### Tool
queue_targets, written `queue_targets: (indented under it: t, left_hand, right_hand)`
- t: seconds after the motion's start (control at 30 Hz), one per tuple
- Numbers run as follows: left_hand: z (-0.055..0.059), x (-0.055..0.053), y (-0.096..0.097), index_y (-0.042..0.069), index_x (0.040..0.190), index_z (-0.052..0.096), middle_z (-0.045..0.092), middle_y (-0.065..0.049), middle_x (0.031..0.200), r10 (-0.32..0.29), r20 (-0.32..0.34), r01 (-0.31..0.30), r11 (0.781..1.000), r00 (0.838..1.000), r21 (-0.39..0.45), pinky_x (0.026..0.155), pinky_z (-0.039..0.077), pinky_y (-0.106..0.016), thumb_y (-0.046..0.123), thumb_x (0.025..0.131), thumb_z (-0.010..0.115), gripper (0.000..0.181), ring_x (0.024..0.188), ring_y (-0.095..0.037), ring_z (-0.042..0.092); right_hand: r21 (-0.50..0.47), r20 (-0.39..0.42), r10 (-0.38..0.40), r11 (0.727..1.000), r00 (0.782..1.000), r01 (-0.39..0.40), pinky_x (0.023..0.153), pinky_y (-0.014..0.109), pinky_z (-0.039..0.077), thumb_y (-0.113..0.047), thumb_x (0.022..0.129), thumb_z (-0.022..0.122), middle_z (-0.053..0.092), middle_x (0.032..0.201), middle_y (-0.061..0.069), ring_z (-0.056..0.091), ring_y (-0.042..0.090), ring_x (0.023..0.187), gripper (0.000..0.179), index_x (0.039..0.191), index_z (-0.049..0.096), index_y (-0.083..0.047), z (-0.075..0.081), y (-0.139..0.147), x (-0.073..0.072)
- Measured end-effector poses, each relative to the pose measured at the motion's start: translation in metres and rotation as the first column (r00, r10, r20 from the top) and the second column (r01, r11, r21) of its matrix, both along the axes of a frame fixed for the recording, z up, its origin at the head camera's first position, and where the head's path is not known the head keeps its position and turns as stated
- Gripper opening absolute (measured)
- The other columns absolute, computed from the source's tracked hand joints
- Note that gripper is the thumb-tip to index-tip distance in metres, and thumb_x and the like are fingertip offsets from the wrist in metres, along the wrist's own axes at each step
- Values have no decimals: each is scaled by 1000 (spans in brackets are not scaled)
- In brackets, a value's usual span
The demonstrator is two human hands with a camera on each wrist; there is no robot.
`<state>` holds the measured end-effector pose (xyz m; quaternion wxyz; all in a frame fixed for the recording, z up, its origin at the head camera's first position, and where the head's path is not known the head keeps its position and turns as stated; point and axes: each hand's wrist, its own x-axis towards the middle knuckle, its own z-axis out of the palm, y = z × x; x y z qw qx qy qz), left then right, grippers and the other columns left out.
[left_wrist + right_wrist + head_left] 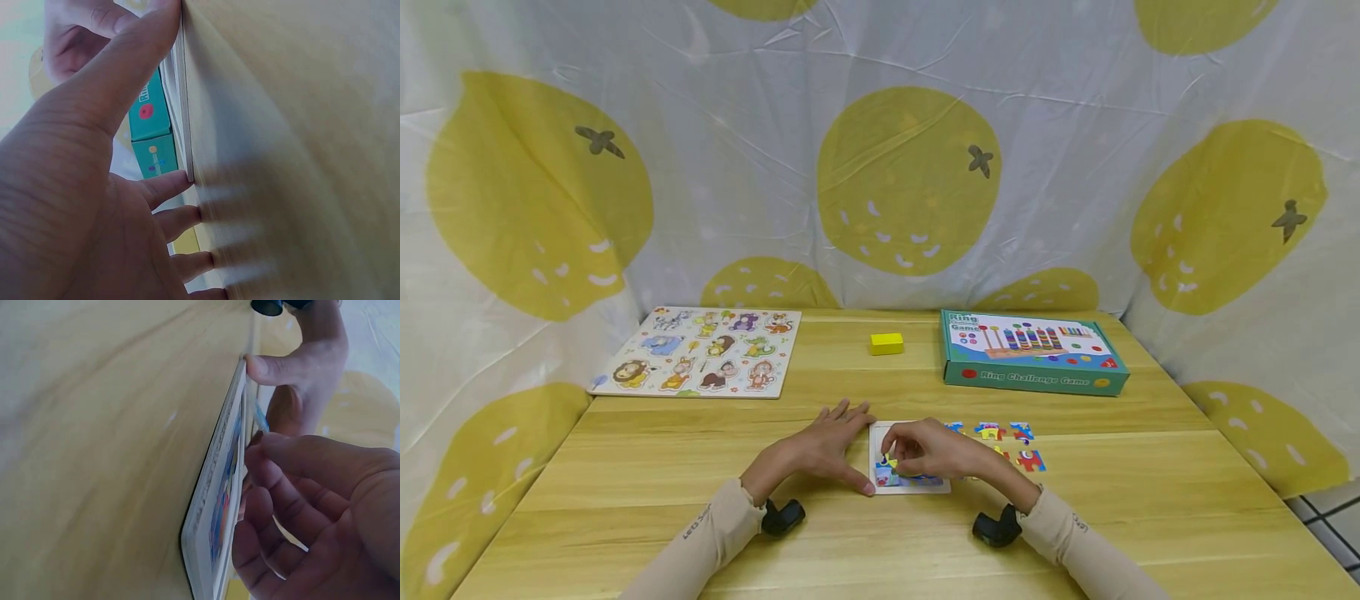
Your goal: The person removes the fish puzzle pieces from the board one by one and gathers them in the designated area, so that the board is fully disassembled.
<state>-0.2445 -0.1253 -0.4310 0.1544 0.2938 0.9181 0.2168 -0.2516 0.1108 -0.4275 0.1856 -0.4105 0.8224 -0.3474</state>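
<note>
The hands share one small job: the left hand (826,447) is spread wide, thumb and forefinger against the nine o'clock edge of the puzzle tray (917,490), while the right hand (936,448) pinches a puzzle piece (261,419) above it. The tray lies on the bench (880,546), between the hands. To seat the piece well, I'd keep that brace firm, match tabs to the laid pieces at six o'clock, then lower it flat and press without forcing. Only the right wrist view shows the pinched piece clearly, edge-on; the head view alone shows the loose pieces (1031,460) at three o'clock, partly behind the right arm, and, farther out, the animal board (700,354) at ten. The left wrist view best shows the forefinger meeting the tray's corner.
</note>
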Motion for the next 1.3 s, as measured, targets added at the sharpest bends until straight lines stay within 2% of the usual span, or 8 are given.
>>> queue_targets:
  t: [0.67,1.3]
  left_hand:
    - [0,0,1,11,147,34,18,-14,159,4,-6,-4,1000,1000,1,115,5,-59,58,68,79,102,145,-41,6]
    - [2,2,1,10,148,33,17,-15,159,7,2,-7,1000,1000,-1,116,5,-59,56,69,79,102,145,-42,6]
  right_hand:
    - [5,12,-19,1000,1000,19,59,17,44,-7,90,66,59,78,-7,48,2,64,17,106,64,-13,5,18,6]
    - [14,26,-59,998,998,59,64,18,46,-7,91,64,60,80,-7,51,2,69,16,107,64,-12,5,42,14]
